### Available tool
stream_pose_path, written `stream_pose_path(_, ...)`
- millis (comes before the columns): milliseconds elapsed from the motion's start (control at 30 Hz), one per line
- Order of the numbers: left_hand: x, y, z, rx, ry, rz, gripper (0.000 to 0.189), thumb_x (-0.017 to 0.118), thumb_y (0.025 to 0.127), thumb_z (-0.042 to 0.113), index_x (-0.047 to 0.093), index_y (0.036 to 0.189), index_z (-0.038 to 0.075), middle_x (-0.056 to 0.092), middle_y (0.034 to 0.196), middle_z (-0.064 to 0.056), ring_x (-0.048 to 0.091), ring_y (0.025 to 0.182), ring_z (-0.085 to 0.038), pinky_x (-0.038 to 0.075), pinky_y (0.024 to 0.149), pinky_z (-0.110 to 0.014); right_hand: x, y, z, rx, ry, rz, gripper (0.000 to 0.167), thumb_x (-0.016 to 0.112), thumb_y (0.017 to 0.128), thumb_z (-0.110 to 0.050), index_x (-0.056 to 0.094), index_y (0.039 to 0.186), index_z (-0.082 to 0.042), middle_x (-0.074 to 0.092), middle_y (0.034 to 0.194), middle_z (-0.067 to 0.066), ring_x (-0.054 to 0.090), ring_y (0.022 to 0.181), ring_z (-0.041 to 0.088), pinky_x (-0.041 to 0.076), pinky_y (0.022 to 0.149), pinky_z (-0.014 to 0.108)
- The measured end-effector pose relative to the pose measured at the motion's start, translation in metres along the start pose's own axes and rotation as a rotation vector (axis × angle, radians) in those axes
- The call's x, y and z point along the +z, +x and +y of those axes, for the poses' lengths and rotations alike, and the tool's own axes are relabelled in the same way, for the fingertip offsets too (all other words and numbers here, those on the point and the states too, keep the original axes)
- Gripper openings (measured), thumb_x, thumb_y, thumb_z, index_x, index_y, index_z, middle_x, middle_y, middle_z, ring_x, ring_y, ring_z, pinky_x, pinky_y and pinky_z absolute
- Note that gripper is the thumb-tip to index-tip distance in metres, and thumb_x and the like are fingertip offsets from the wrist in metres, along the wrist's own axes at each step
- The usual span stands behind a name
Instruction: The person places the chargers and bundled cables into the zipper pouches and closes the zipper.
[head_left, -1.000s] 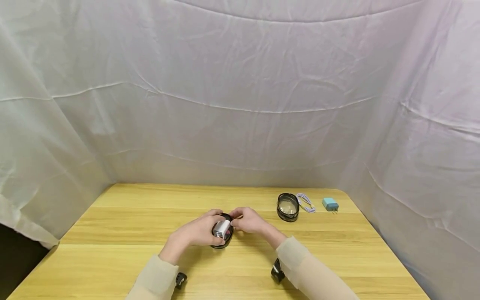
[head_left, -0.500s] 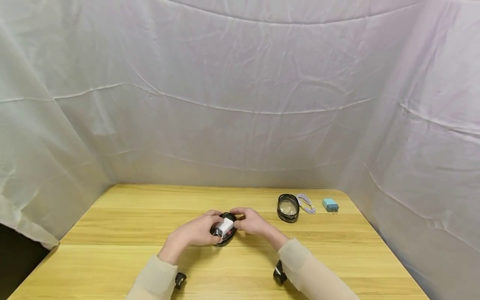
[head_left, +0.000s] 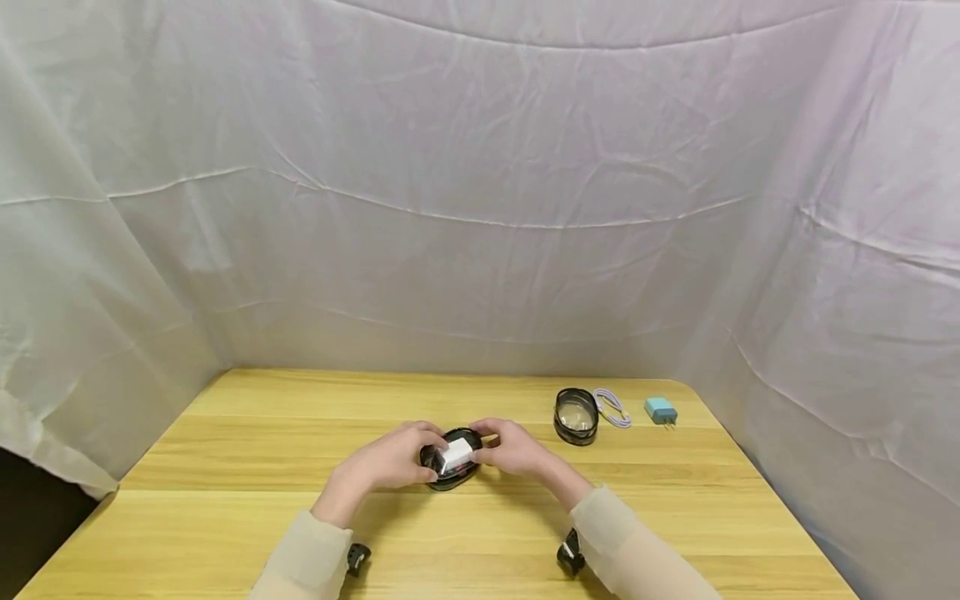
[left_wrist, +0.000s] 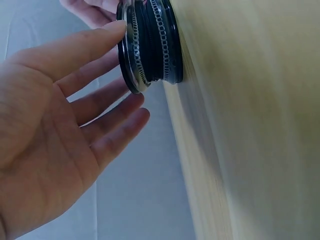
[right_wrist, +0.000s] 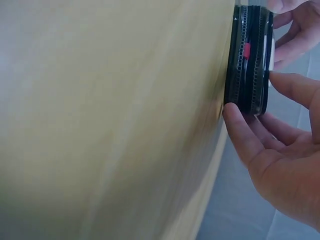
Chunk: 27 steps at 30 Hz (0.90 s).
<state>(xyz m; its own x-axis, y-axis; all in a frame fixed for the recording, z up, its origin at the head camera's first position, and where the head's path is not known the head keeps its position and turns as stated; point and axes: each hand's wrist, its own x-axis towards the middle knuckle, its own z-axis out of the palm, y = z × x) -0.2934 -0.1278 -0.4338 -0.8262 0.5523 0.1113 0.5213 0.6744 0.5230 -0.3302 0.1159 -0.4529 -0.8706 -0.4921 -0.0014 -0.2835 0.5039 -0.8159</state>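
The wrist views look dim and hazy.

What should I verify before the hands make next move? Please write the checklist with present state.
1. Left hand on the black case: ok, its fingers touch it.
2. Right hand on the black case: ok, fingers at the other side.
3. White block fully inside the black case: cannot tell from above.
4. Zipper teeth joined all round: cannot tell, only parts show.
5. Second case, cable and blue charger clear of the hands: ok, all lie apart.
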Motion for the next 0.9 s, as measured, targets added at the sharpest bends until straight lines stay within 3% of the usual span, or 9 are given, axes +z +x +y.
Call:
stream_pose_path(167, 0.0, 0.0, -0.002, 0.036, 0.041, -0.006, 0.042, 0.082, 0.08, 0.003, 0.074, 0.121, 0.001, 0.064, 0.136, -0.02, 0.056, 0.128, -0.043, 0.043, 0.11, -0.061, -0.001, -0.008, 0.0, 0.006, 0.005, -0.012, 0.055, 0.076, 0.093, -0.013, 0.056, 0.142, 0.004, 0.061, 0.137, 0.027, 0.068, 0.112, 0.039, 0.061, 0.077, 0.038)
stream_pose_path(400, -0.001, 0.001, -0.001, 0.046, -0.012, -0.033, 0.038, 0.086, 0.083, 0.015, 0.076, 0.117, 0.001, 0.064, 0.137, -0.019, 0.059, 0.128, -0.042, 0.045, 0.11, -0.058, 0.0, -0.022, 0.003, 0.008, 0.037, -0.03, 0.055, 0.076, 0.093, -0.018, 0.058, 0.141, 0.003, 0.062, 0.136, 0.024, 0.069, 0.11, 0.035, 0.061, 0.077, 0.039)
stream_pose_path(567, -0.002, 0.0, 0.0, 0.047, -0.022, -0.043, 0.038, 0.087, 0.082, 0.014, 0.077, 0.116, 0.0, 0.064, 0.139, -0.019, 0.058, 0.129, -0.042, 0.046, 0.11, -0.057, -0.003, -0.028, -0.001, 0.03, 0.089, -0.052, 0.05, 0.073, 0.094, -0.017, 0.059, 0.137, 0.005, 0.065, 0.13, 0.021, 0.071, 0.101, 0.03, 0.061, 0.081, 0.042)
stream_pose_path(733, -0.002, 0.0, 0.0, 0.038, -0.018, -0.054, 0.037, 0.087, 0.081, 0.012, 0.078, 0.116, 0.002, 0.064, 0.14, -0.016, 0.058, 0.13, -0.042, 0.048, 0.108, -0.056, -0.012, -0.021, 0.0, 0.071, 0.165, -0.066, 0.035, 0.065, 0.097, -0.006, 0.062, 0.128, 0.01, 0.067, 0.118, 0.02, 0.072, 0.094, 0.029, 0.062, 0.086, 0.042)
stream_pose_path(900, -0.001, 0.001, 0.002, 0.029, -0.011, -0.061, 0.036, 0.087, 0.082, 0.013, 0.078, 0.116, 0.003, 0.064, 0.141, -0.015, 0.058, 0.13, -0.041, 0.047, 0.109, -0.056, -0.017, -0.006, 0.008, 0.074, 0.217, -0.084, 0.035, 0.059, 0.096, 0.006, 0.061, 0.131, 0.012, 0.068, 0.124, 0.024, 0.072, 0.1, 0.029, 0.061, 0.089, 0.04)
